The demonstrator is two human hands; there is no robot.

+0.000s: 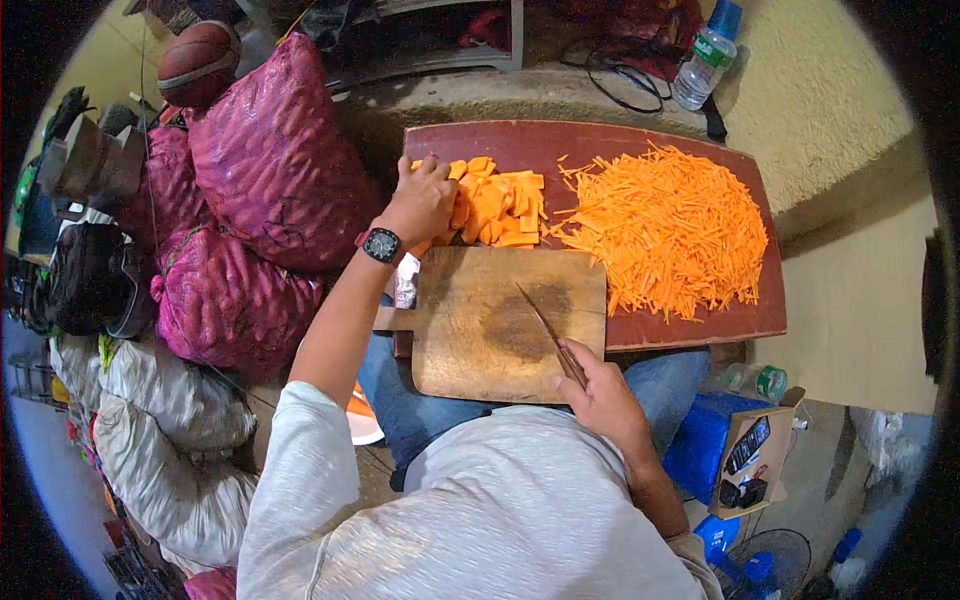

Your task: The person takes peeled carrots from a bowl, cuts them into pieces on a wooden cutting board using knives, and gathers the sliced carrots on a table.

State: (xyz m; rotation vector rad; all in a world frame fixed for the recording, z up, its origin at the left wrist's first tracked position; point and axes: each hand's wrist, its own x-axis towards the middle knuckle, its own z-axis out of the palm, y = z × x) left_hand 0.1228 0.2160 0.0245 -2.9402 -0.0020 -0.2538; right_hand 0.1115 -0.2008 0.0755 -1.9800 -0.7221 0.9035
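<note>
My left hand (422,203), with a black watch (381,244) on its wrist, rests at the left side of a pile of flat orange vegetable slices (505,205). Its fingers are spread over the pile's edge, and what lies under the palm is hidden. My right hand (607,400) is closed round the handle of a kitchen knife (545,325). The blade points up and left over a worn wooden cutting board (455,350), which lies across my lap and the table's near edge. A large heap of thin orange strips (675,230) covers the right of the red table (480,140).
Purple mesh sacks (275,155) full of roots stand at the left, with a basketball (200,65) on top. Pale sacks (165,450) lie lower left. A water bottle (706,60) stands beyond the table. At the right are a blue box (705,440) and a fan (775,560).
</note>
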